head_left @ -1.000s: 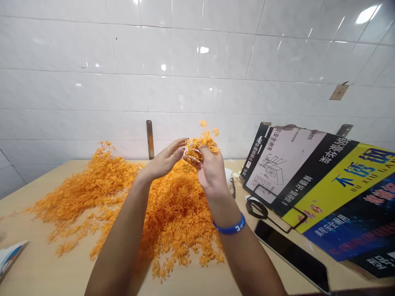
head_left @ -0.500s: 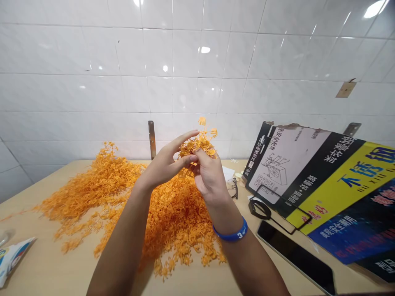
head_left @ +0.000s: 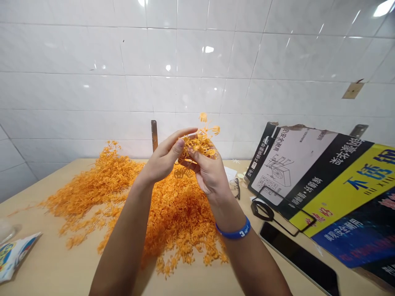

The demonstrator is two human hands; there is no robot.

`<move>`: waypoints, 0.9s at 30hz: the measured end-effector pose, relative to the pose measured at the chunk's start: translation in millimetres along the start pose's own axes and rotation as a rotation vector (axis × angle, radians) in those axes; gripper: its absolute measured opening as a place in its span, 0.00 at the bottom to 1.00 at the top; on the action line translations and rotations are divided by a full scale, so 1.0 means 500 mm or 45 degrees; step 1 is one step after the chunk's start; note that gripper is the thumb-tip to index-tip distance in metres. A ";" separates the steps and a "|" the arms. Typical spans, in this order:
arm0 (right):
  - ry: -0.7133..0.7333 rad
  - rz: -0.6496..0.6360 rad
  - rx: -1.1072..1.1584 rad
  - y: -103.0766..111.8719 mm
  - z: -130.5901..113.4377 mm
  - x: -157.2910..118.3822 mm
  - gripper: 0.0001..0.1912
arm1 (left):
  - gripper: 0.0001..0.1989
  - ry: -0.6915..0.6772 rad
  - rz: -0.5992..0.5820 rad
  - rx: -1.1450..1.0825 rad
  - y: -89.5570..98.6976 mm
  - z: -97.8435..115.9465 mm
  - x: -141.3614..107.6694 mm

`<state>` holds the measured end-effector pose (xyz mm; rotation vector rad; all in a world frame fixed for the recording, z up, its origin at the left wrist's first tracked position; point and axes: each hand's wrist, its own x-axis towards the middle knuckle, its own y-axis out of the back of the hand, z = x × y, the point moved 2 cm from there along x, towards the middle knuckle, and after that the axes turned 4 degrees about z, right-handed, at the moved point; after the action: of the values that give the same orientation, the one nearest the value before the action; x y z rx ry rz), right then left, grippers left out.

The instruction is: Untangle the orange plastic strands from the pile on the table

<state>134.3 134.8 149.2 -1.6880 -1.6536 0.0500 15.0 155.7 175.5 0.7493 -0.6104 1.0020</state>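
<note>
While the right hand (head_left: 211, 172) clamped a spidery orange clump (head_left: 202, 143), the left hand (head_left: 161, 161) curled against it, grip unclear, above an orange pile (head_left: 182, 205) on the desk (head_left: 61, 271).

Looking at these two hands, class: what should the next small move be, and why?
Probably the left hand should pinch the topmost orange pronged piece and tug gently. The right hand grips the clump of orange pieces, which would steady it; the left hand is cupped at its side, and that piece sticks up above the rest.
</note>
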 end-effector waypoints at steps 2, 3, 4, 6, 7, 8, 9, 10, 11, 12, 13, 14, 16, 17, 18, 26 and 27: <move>0.045 0.042 0.009 0.001 0.001 0.000 0.15 | 0.29 -0.005 -0.098 -0.031 -0.004 -0.001 -0.002; 0.054 0.074 0.012 0.002 0.003 0.000 0.15 | 0.34 -0.002 -0.105 -0.011 -0.005 -0.003 -0.003; 0.055 0.104 0.015 0.003 0.004 0.000 0.16 | 0.36 0.009 -0.091 0.025 -0.005 -0.006 -0.004; 0.039 0.150 0.019 0.004 0.008 -0.001 0.16 | 0.34 0.057 -0.065 0.069 -0.006 -0.011 -0.004; 0.029 0.161 0.019 0.004 0.009 -0.001 0.16 | 0.30 0.091 -0.073 0.056 -0.008 -0.013 -0.005; 0.025 0.163 0.018 0.004 0.010 -0.002 0.16 | 0.27 0.121 -0.088 0.029 -0.010 -0.014 -0.005; 0.026 0.159 0.013 0.003 0.011 -0.003 0.16 | 0.25 0.139 -0.098 0.006 -0.011 -0.013 -0.005; 0.029 0.153 0.004 0.001 0.011 -0.005 0.15 | 0.23 0.144 -0.092 0.001 -0.012 -0.011 -0.005; 0.032 0.147 -0.006 0.000 0.011 -0.006 0.15 | 0.22 0.136 -0.068 0.018 -0.012 -0.008 -0.005; 0.037 0.140 -0.014 -0.001 0.011 -0.007 0.15 | 0.21 0.122 -0.039 0.053 -0.012 -0.005 -0.005; 0.041 0.134 -0.017 -0.002 0.010 -0.008 0.15 | 0.19 0.106 -0.013 0.096 -0.011 -0.001 -0.004; 0.043 0.128 -0.018 -0.002 0.009 -0.008 0.14 | 0.18 0.092 0.012 0.142 -0.010 0.002 -0.004; 0.035 0.104 -0.033 -0.002 0.008 -0.007 0.12 | 0.15 0.068 0.070 0.244 -0.009 0.009 -0.005; 0.028 0.084 -0.053 -0.002 0.008 -0.006 0.11 | 0.13 0.054 0.100 0.298 -0.008 0.013 -0.006; 0.020 0.062 -0.083 -0.001 0.008 -0.004 0.10 | 0.13 0.043 0.125 0.352 -0.008 0.017 -0.007; 0.054 -0.060 -0.223 -0.006 0.027 -0.012 0.15 | 0.15 -0.045 0.447 0.770 -0.002 0.039 -0.013; 0.034 -0.061 -0.224 -0.008 0.029 -0.014 0.16 | 0.15 -0.032 0.454 0.745 -0.002 0.039 -0.013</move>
<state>122.5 135.1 137.7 -1.7694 -1.7196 -0.1445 11.0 137.0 182.2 1.1931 -0.4809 1.5338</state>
